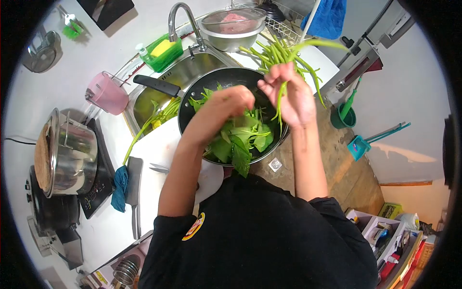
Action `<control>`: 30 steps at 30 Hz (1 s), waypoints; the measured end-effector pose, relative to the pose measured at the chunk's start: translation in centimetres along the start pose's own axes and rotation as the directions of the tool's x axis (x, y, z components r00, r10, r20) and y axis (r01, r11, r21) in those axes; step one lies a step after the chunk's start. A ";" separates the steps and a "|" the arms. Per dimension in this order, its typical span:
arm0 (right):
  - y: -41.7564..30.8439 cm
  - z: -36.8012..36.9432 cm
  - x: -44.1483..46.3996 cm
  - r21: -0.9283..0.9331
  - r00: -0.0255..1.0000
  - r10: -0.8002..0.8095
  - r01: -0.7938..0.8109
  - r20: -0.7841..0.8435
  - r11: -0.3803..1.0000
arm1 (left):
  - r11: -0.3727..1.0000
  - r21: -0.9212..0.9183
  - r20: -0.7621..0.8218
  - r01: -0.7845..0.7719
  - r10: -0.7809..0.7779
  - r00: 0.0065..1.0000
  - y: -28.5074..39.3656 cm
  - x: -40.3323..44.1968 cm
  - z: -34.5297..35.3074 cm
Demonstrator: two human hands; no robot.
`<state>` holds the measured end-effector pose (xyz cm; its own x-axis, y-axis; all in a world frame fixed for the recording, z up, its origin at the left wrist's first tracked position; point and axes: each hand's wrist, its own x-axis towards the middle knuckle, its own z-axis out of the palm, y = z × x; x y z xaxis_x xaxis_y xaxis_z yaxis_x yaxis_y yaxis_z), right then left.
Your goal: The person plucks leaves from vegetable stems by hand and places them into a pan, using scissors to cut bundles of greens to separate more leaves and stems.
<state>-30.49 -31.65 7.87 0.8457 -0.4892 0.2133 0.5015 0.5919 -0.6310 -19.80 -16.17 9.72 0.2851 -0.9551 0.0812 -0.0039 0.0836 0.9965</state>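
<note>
Stem [279, 103] — pinched in right grip [294, 94]; left grip [230, 102] curled over leaves [240, 139].

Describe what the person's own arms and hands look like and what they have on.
The left hand and right hand are both bare, with no gloves, and the forearms are uncovered. A black short-sleeved top ends near the elbows, with a round yellow-and-red badge on its left sleeve.
</note>
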 end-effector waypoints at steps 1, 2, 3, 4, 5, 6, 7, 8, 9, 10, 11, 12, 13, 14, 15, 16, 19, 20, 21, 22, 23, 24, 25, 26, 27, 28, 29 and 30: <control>-0.8 -0.5 0.0 0.009 0.998 -0.046 0.045 0.053 0.999 | 1.000 0.025 0.004 0.017 -0.017 1.000 -0.6 0.2 -1.3; -1.5 -0.7 0.3 0.017 0.986 -0.072 0.070 0.152 0.997 | 0.999 0.051 -0.033 0.017 -0.016 0.999 -0.4 0.2 -1.2; -1.9 -0.8 0.3 0.016 0.985 -0.081 0.079 0.153 0.997 | 0.997 0.076 -0.067 0.017 -0.012 0.998 -0.2 0.1 -0.9; -2.2 -0.9 0.3 0.015 0.984 -0.088 0.087 0.152 0.996 | 0.995 0.100 -0.102 0.018 -0.008 0.995 0.0 0.0 -0.6; -2.3 -0.7 0.3 0.013 0.984 -0.090 0.089 0.157 0.996 | 0.987 0.154 -0.110 -0.045 0.062 0.992 -0.3 0.1 -0.1; -2.2 -0.5 0.3 0.012 0.982 -0.091 0.090 0.163 0.996 | 0.972 0.209 -0.116 -0.106 0.133 0.984 -0.7 0.3 0.6; -2.0 -0.1 0.3 0.011 0.981 -0.089 0.089 0.169 0.996 | 0.951 0.263 -0.119 -0.165 0.201 0.972 -1.0 0.4 1.2; -1.7 0.4 0.1 -0.052 0.982 -0.102 0.111 0.159 0.992 | 0.954 0.253 -0.134 -0.162 0.200 0.971 -0.9 0.5 1.7; -1.3 1.0 -0.1 -0.115 0.982 -0.114 0.132 0.149 0.985 | 0.957 0.242 -0.148 -0.159 0.198 0.969 -0.7 0.5 2.2; -1.1 1.3 -0.2 -0.179 0.982 -0.127 0.152 0.140 0.972 | 0.960 0.231 -0.162 -0.156 0.196 0.967 -0.3 0.5 2.5; -1.0 1.3 -0.2 -0.244 0.982 -0.136 0.165 0.129 0.956 | 0.939 0.342 -0.180 -0.035 0.102 0.978 0.8 0.1 2.9; -0.9 1.4 -0.3 -0.318 0.980 -0.153 0.185 0.123 0.930 | 0.903 0.428 -0.198 -0.027 0.124 0.972 1.3 0.1 3.1; -0.9 1.5 -0.3 -0.389 0.978 -0.172 0.206 0.120 0.898 | 0.858 0.513 -0.214 -0.018 0.148 0.966 1.8 0.1 3.4; -0.9 1.6 -0.3 -0.458 0.974 -0.191 0.224 0.120 0.860 | 0.806 0.592 -0.226 -0.008 0.175 0.958 1.9 0.2 3.7; -0.7 1.4 -0.2 -0.502 0.962 -0.221 0.273 0.163 0.821 | 0.796 0.601 -0.224 -0.078 0.261 0.939 1.3 0.5 3.7; -0.8 1.6 -0.4 -0.489 0.971 -0.207 0.241 0.122 0.838 | 0.778 0.610 -0.220 -0.149 0.347 0.912 0.2 1.1 3.7; -1.1 3.0 -0.7 -0.446 0.973 -0.230 0.202 -0.010 0.872 | 0.758 0.634 -0.216 -0.152 0.363 0.906 0.2 1.2 3.9; -1.5 3.1 -0.8 -0.348 0.965 -0.260 0.231 -0.039 0.909 | 0.758 0.642 -0.219 -0.118 0.329 0.919 0.4 1.0 4.1; -2.1 3.2 -0.9 -0.247 0.956 -0.286 0.261 -0.069 0.933 | 0.762 0.638 -0.214 -0.110 0.312 0.926 0.2 0.9 4.2; -2.7 3.0 -1.0 -0.143 0.946 -0.308 0.293 -0.101 0.945 | 0.766 0.635 -0.208 -0.101 0.295 0.932 -0.3 0.8 4.4; -3.0 2.4 -1.0 -0.090 0.937 -0.338 0.331 -0.084 0.939 | 0.770 0.632 -0.203 -0.092 0.278 0.939 -0.7 0.8 4.6; -3.0 2.0 -1.2 0.063 0.940 -0.338 0.341 -0.042 0.938 | 0.770 0.625 -0.172 -0.132 0.300 0.938 -1.3 0.8 4.9; -2.9 1.7 -1.5 0.126 0.933 -0.353 0.358 -0.066 0.925 | 0.769 0.616 -0.141 -0.171 0.322 0.936 -1.9 0.8 5.2; -2.8 2.2 -1.9 0.187 0.927 -0.365 0.375 -0.091 0.908 | 0.768 0.606 -0.111 -0.210 0.343 0.933 -2.1 0.8 5.6; -2.6 2.4 -2.3 0.188 0.915 -0.397 0.402 -0.064 0.896 | 0.804 0.547 -0.149 -0.232 0.367 0.918 -2.2 0.7 5.8; -2.4 2.6 -2.8 0.190 0.902 -0.429 0.428 -0.039 0.884 | 0.841 0.470 -0.193 -0.267 0.394 0.899 -2.6 0.9 5.7; -2.1 2.8 -3.3 0.192 0.888 -0.459 0.453 -0.015 0.870 | 0.869 0.390 -0.238 -0.304 0.414 0.878 -3.5 1.3 5.4; -1.8 3.6 -3.7 0.178 0.886 -0.462 0.461 -0.040 0.869 | 0.889 0.307 -0.285 -0.340 0.427 0.858 -4.6 1.8 4.9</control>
<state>-33.88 -28.59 10.85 0.5102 -0.7323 0.4510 0.8586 0.4029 -0.3169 -23.92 -19.68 5.35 0.5165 -0.7027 0.4894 -0.3943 0.3121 0.8644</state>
